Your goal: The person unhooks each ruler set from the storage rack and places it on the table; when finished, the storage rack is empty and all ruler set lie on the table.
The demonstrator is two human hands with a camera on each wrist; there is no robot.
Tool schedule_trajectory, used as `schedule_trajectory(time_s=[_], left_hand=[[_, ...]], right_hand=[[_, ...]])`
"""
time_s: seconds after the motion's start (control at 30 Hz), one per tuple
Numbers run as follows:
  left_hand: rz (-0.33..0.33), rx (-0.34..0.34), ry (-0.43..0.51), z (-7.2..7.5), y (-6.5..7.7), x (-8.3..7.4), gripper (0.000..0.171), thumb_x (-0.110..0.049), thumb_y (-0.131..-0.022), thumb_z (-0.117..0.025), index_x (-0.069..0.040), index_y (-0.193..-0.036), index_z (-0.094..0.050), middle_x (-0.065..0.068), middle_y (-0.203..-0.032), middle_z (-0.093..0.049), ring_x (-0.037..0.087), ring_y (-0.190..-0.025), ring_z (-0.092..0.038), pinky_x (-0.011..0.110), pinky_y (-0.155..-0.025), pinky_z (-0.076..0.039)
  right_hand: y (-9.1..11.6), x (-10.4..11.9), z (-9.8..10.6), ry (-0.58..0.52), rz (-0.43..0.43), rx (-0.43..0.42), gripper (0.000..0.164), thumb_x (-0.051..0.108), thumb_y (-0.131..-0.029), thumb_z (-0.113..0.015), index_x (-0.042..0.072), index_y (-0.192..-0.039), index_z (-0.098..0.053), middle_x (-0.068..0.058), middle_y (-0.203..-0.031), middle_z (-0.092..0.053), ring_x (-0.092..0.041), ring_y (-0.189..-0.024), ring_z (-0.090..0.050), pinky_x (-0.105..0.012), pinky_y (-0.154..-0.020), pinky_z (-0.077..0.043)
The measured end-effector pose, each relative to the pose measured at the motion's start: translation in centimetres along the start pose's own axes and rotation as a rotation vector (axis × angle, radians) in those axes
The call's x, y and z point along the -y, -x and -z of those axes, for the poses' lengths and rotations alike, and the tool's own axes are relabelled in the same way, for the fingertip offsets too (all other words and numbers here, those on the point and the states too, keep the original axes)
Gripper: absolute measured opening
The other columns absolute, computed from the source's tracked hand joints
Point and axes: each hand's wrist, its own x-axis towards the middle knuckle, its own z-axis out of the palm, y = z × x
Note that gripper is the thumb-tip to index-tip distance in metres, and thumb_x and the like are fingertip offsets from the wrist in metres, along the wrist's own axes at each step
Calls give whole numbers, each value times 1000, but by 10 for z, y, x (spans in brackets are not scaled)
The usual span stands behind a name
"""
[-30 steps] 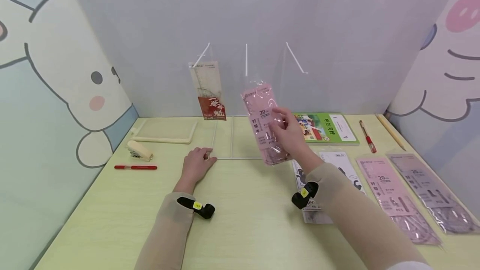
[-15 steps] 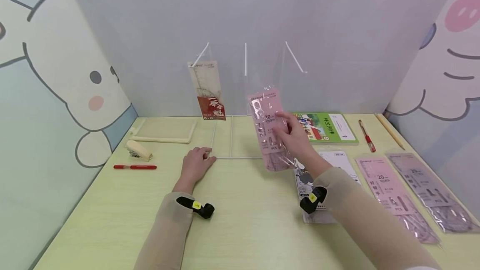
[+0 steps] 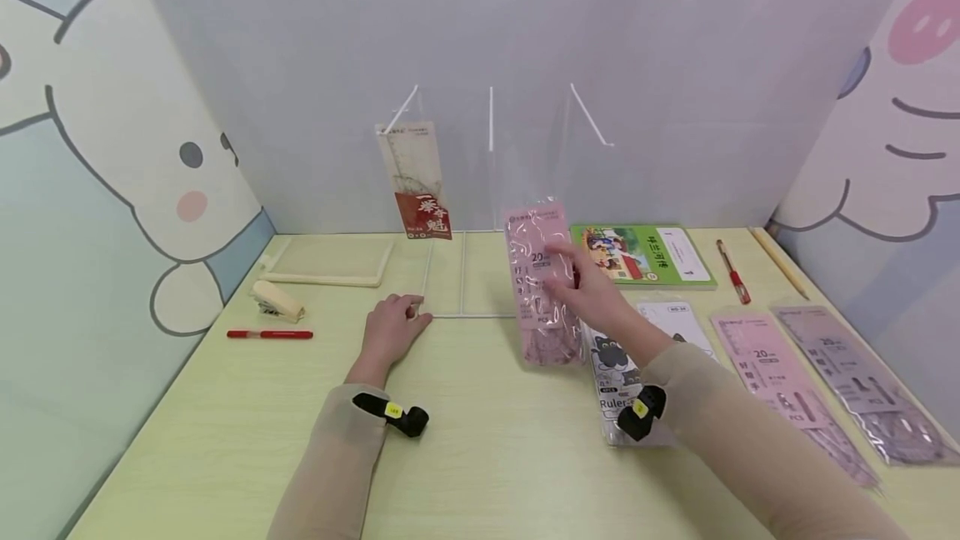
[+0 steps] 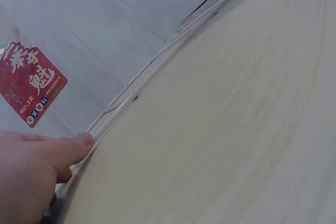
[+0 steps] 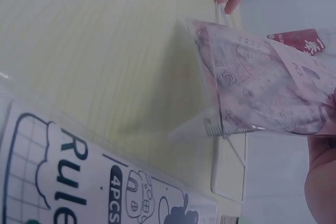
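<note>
My right hand (image 3: pixel 596 294) holds a pink ruler set in a clear plastic sleeve (image 3: pixel 534 232) by its right side, upright and slightly tilted, in front of a white wire display rack (image 3: pixel 480 317). In the right wrist view the lower part of this ruler set (image 5: pixel 247 77) shows transparent rulers inside. At the rack's front left corner, my left hand (image 3: pixel 390 327) pinches the base wire; the left wrist view has the thumb (image 4: pixel 79 145) lying on it. A red-and-cream ruler set (image 3: pixel 418 182) hangs from the rack's left prong. The middle and right prongs carry nothing.
To the right lie a white ruler pack (image 3: pixel 675 323), a green book (image 3: pixel 652 257), two more ruler sets, including a pink one (image 3: pixel 780 365), a red pen (image 3: pixel 735 273) and a wooden stick (image 3: pixel 780 261). Left are a stapler (image 3: pixel 279 300), a red pen (image 3: pixel 270 334) and a cream-framed tray (image 3: pixel 326 280).
My right hand has moved down and slightly right with the pink ruler set, away from the prongs, and the set stands more upright. The left hand stays on the rack's corner.
</note>
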Motion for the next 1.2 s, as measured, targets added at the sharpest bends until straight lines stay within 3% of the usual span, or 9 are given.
schedule_trajectory(time_s=[0.13, 0.33, 0.63, 0.77, 1.0, 1.2], left_hand=[[3, 0, 1, 0, 0, 0, 42, -36, -90, -61, -9, -122, -61, 3, -87, -54, 27, -89, -51, 48, -83, -38], [4, 4, 7, 0, -1, -1, 42, -36, -90, -61, -8, -122, -61, 3, -87, -54, 28, -90, -51, 48, -84, -38], [-7, 0, 11, 0, -2, -1, 42, -37, -90, -61, -8, -121, -61, 2, -87, -54, 28, -91, -51, 48, -84, -37], [-4, -2, 9, 0, -1, 0, 42, -37, -90, -61, -9, -121, -62, 2, -87, -54, 28, -91, -51, 48, -84, -37], [-8, -10, 6, -1, 0, 1, 42, -36, -89, -61, -8, -120, -62, 2, -86, -54, 28, -89, -51, 47, -82, -38], [-9, -12, -3, -1, 0, 2, 41, -36, -90, -61, -9, -120, -62, 2, -86, -54, 27, -88, -51, 47, -81, -38]], right_hand=[[2, -4, -2, 59, -27, 33, 60, 19, -89, -65, 37, -138, -36, -13, -118, -53, -26, -92, -61, -37, -70, -52], [3, -8, -3, 87, -12, 84, 64, 17, -85, -69, 32, -139, -37, -11, -110, -57, -24, -90, -62, -38, -74, -51], [11, -14, 3, 171, -22, 193, 77, 26, -80, -74, 28, -144, -32, -6, -117, -57, -21, -98, -61, -44, -89, -45], [14, -18, 4, 203, -29, 230, 80, 30, -78, -75, 27, -145, -31, -5, -119, -57, -19, -99, -60, -44, -90, -44], [21, -21, 4, 238, -55, 293, 84, 29, -76, -77, 28, -145, -30, -4, -120, -55, -16, -87, -62, -39, -82, -48], [26, -26, 2, 269, -38, 311, 89, 35, -72, -79, 25, -146, -31, -3, -129, -49, -15, -92, -58, -44, -91, -43]])
